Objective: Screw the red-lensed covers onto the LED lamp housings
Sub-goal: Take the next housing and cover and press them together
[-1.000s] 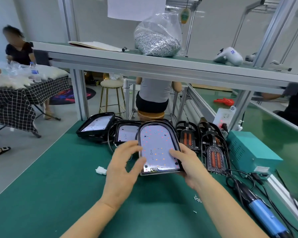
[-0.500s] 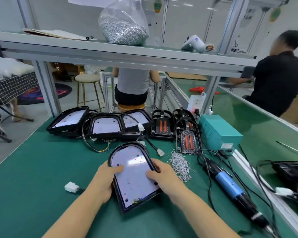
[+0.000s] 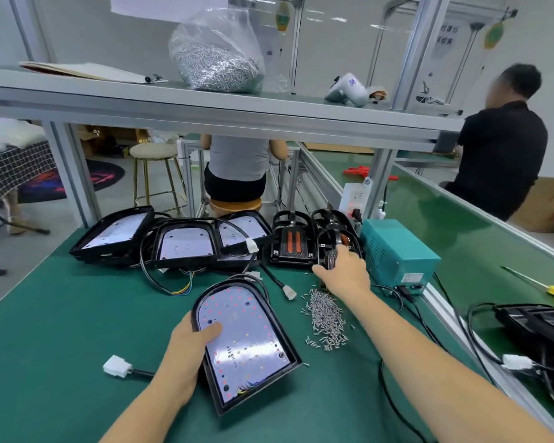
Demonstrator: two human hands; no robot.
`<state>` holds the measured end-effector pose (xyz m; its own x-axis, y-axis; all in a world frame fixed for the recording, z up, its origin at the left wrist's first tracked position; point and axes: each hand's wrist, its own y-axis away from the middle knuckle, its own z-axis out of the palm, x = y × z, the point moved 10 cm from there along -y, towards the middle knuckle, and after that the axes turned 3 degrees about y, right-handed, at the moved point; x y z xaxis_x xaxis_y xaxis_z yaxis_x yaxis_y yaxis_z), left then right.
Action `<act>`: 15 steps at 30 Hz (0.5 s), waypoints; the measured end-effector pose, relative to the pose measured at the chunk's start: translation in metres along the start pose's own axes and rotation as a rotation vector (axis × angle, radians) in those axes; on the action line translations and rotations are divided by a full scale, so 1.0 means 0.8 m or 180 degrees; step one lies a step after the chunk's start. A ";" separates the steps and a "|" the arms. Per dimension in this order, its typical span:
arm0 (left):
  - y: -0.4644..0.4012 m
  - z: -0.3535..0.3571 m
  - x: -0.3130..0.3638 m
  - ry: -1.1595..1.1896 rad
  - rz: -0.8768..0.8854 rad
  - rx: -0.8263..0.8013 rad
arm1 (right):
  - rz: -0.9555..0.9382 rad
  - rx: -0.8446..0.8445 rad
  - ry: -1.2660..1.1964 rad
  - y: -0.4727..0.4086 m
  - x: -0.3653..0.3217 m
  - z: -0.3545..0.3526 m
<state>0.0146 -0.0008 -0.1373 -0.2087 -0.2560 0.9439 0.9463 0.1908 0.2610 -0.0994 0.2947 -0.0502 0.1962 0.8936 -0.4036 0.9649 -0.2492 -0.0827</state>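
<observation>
Left hand (image 3: 186,348) grips one black arch-shaped LED housing (image 3: 247,343); right hand (image 3: 344,271) grasps one of three black red-lensed covers (image 3: 331,259), fingertips hidden

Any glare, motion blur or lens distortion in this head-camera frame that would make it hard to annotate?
Head view: overhead light glares off the LED board of the lamp housing the left hand holds, washing it pale; wide-angle distortion bends the shelf rail and bench edges; the right hand on the red-lensed covers looks slightly smeared; hands cast only soft shadows.
</observation>
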 end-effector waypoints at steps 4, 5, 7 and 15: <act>0.002 -0.001 -0.001 -0.0023 0.0016 -0.0013 | 0.0488 -0.0140 0.0217 -0.028 0.029 0.025; 0.002 0.000 0.000 -0.0031 0.0026 -0.0020 | 0.0521 -0.0136 0.0287 -0.031 0.030 0.031; 0.002 0.001 0.001 -0.0016 0.0041 -0.0038 | 0.0532 -0.0099 0.0461 -0.038 0.030 0.036; 0.001 0.005 0.006 -0.0014 0.0069 -0.0130 | 0.0621 0.0279 -0.0203 -0.046 0.034 0.023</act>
<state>0.0137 0.0021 -0.1317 -0.1892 -0.2479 0.9501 0.9599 0.1573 0.2322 -0.1325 0.3211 -0.0752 0.3635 0.8006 -0.4764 0.8904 -0.4490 -0.0752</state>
